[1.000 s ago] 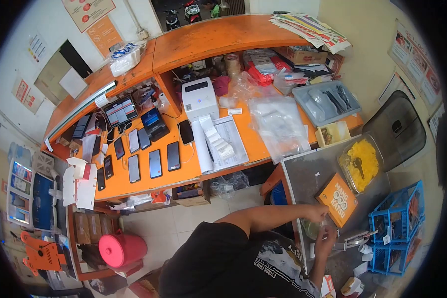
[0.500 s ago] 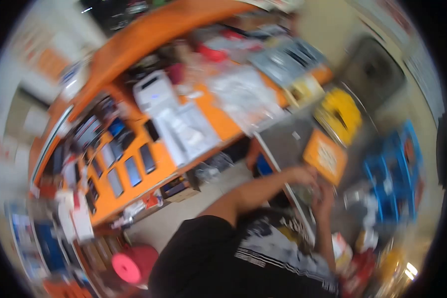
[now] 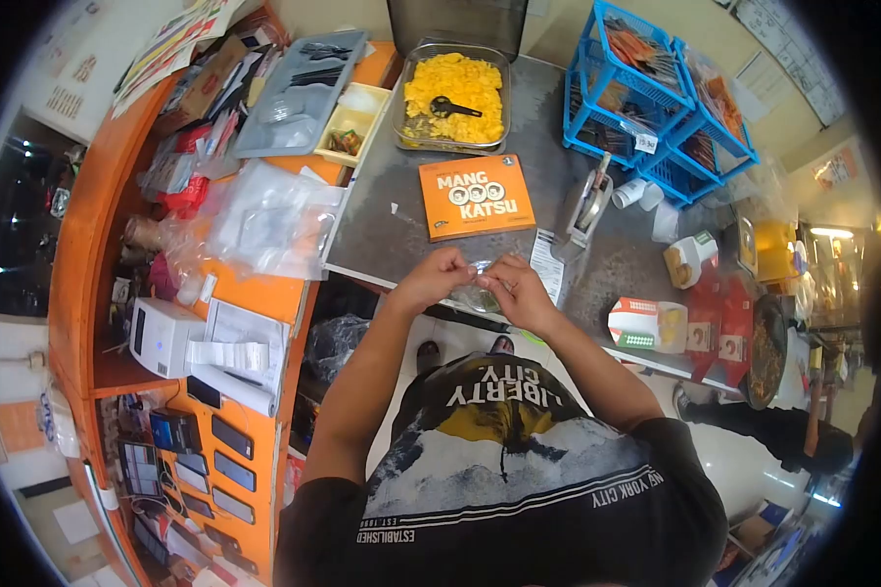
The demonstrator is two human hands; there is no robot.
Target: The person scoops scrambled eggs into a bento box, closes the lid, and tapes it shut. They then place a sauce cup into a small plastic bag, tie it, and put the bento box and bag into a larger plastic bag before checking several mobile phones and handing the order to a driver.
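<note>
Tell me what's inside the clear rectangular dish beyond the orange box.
The dish holds crumbled yellow food with a black utensil lying on it. Whatever lies beneath the food, including most of the dish's floor, is covered and can't be seen.

It looks like a takeaway food shop: a branded box (image 3: pixel 447 217) lies just beyond the left hand (image 3: pixel 437 278), yellow food (image 3: pixel 475 80) past that, a printer (image 3: pixel 160 338) and phones (image 3: pixel 233 472) well left.
</note>
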